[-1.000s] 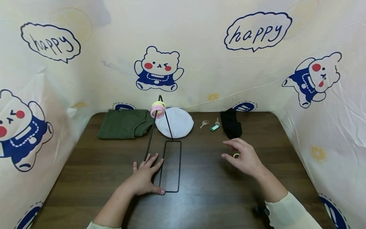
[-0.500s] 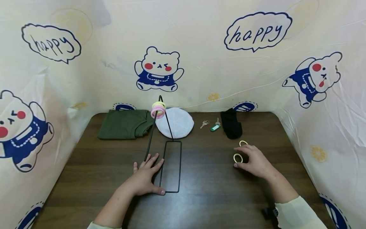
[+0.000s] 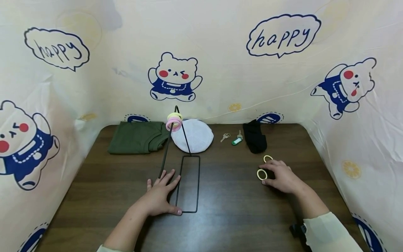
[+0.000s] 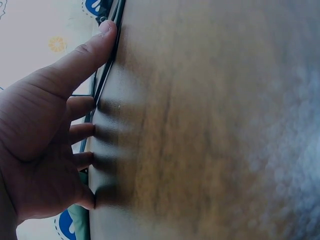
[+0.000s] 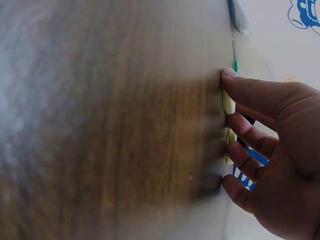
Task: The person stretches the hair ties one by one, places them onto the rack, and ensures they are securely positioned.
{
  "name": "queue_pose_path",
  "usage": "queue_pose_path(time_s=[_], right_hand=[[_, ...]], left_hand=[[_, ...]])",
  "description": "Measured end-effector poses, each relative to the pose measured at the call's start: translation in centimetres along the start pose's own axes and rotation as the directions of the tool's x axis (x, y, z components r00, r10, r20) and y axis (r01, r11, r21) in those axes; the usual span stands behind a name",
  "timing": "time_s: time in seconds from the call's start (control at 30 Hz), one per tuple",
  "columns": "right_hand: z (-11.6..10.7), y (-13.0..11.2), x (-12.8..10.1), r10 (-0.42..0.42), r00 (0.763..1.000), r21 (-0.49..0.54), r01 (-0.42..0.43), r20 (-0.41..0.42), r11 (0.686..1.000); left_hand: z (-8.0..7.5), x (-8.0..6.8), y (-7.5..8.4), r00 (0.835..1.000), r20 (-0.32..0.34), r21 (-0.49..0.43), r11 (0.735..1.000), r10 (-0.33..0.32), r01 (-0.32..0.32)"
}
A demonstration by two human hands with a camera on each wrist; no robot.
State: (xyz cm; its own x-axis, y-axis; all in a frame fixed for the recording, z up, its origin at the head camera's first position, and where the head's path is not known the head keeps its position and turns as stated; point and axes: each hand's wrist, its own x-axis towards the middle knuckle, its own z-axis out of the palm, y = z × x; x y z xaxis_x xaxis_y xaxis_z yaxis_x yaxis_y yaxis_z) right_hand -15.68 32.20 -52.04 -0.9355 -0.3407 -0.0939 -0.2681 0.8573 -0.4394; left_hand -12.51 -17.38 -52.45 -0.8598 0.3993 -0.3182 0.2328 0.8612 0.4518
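Observation:
My left hand (image 3: 160,196) rests with spread fingers on the base of a black wire stand (image 3: 198,185), its thumb on the near bar. The stand's upright rises toward the back. A pink ring (image 3: 170,123) and a yellow ring (image 3: 178,114) hang on its raised arm. My right hand (image 3: 283,177) holds a pale yellow ring (image 3: 257,174) on the table between thumb and index finger. In the right wrist view that ring (image 5: 228,103) shows between the two fingertips. A second pale yellow ring (image 3: 267,156) lies just beyond the fingers, partly hidden.
Along the back of the table (image 3: 226,210) lie a folded green cloth (image 3: 135,138), a white knitted round item (image 3: 198,136), a small key (image 3: 225,137), a key with a green tag (image 3: 237,140) and a black folded cloth (image 3: 254,136). A printed curtain (image 3: 220,77) surrounds the table.
My right hand has moved right and come down to the pale yellow ring, uncovering both rings from under it. The left hand and the stand stay put.

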Motion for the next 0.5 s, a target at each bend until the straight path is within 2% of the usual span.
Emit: queue_pose_path(time_s=[0.27, 0.5], right_hand=[[0.21, -0.06, 0.00, -0.023, 1.000, -0.004, 0.023, -0.015, 1.000], [0.50, -0.14, -0.24, -0.079, 0.995, 0.051, 0.082, -0.058, 0.995]], left_hand=[[0.00, -0.16, 0.04, 1.000, -0.001, -0.004, 1.000, 0.001, -0.001], [-0.19, -0.29, 0.25, 1.000, 0.000, -0.012, 1.000, 0.000, 0.000]])
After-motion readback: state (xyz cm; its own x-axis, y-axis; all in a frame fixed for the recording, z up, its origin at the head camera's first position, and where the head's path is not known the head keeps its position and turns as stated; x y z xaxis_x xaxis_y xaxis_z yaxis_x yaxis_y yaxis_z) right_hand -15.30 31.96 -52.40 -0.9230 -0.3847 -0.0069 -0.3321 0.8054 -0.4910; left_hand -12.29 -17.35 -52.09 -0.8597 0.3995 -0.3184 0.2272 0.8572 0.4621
